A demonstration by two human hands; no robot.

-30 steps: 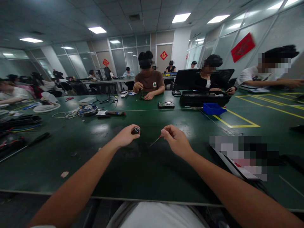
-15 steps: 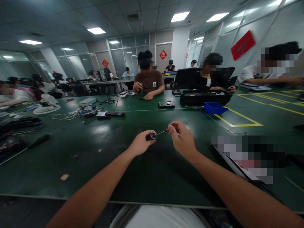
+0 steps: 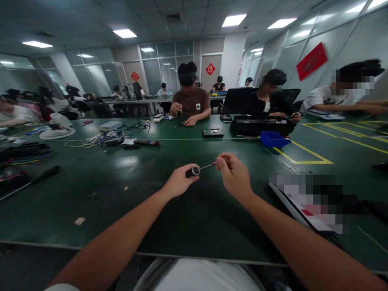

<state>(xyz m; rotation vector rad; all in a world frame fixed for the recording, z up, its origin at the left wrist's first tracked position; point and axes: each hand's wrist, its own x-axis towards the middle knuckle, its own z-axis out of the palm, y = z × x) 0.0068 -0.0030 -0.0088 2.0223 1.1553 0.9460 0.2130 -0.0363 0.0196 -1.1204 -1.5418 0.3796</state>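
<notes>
Above the green table, my left hand (image 3: pixel 178 180) is closed around a small black cylinder with a silver-rimmed round end (image 3: pixel 194 171), which faces me. My right hand (image 3: pixel 233 173) pinches the red handle of a thin screwdriver (image 3: pixel 207 166). Its metal shaft points left, and the tip meets the right side of the cylinder near the rim. Fingers cover most of the handle and the back of the cylinder, so its exact kind is hidden.
A papered, partly blurred flat object (image 3: pixel 294 206) lies right of my right forearm. Farther off are a hard drive (image 3: pixel 212 133), a blue bin (image 3: pixel 274 139) and a black tray (image 3: pixel 262 126). A long screwdriver (image 3: pixel 45 175) lies left. Co-workers sit across the table (image 3: pixel 145 218).
The view has shifted slightly. Both hands keep their hold, with the screwdriver tip still at the cylinder; my right fingers have turned a little on the handle.
</notes>
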